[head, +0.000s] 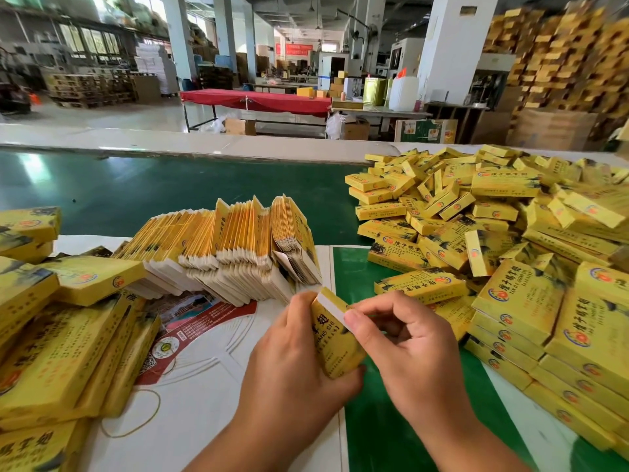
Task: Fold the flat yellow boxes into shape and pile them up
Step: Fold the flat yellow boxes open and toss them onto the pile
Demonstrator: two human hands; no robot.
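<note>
A yellow box (335,345) stands between my hands near the front of the table, squared up into shape. My left hand (289,356) grips its body from the left and below. My right hand (405,338) pinches the white-edged flap at its top end with thumb and forefinger. Behind the hands, rows of flat yellow boxes (231,247) stand on edge in bundles. To the right lies a big loose pile of folded boxes (493,233), reaching to the table's right edge.
More yellow boxes (61,335) are stacked at the left. White and red printed sheets (204,335) and a rubber band (136,417) lie on the table. A green belt (153,189) runs behind. Factory floor with tables beyond.
</note>
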